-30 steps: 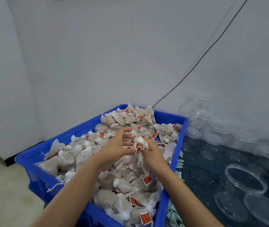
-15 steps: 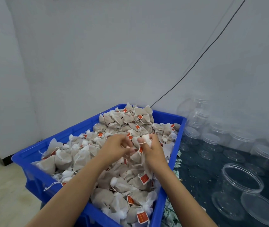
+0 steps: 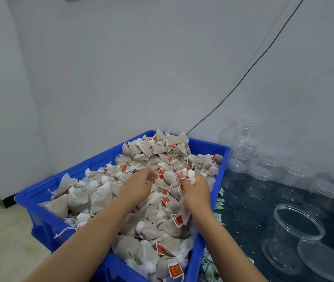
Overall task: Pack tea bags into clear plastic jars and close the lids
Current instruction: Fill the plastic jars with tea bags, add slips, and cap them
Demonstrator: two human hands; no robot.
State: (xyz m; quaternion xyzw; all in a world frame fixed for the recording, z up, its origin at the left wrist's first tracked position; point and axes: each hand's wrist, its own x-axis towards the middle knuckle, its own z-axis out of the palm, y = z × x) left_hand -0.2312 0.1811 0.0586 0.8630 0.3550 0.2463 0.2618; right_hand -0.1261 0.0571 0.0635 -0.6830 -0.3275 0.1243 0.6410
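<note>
Two bare hands over one blue crate (image 3: pixel 46 202) heaped with tea bags (image 3: pixel 141 200), beige pouches with red tags and white strings. Right hand (image 3: pixel 194 188): fingers curled round a bunch of tea bags, gathered tops showing above the fist, pouches hanging below. Left hand (image 3: pixel 139 183): above the heap, blurred; whether its fingers pinch anything cannot be told. Open clear jar (image 3: pixel 292 237): on the dark counter (image 3: pixel 243 216) right of the crate, loose lid (image 3: pixel 325 261) just beside it. Lidded jars (image 3: pixel 259 180): rows along the wall.
</note>
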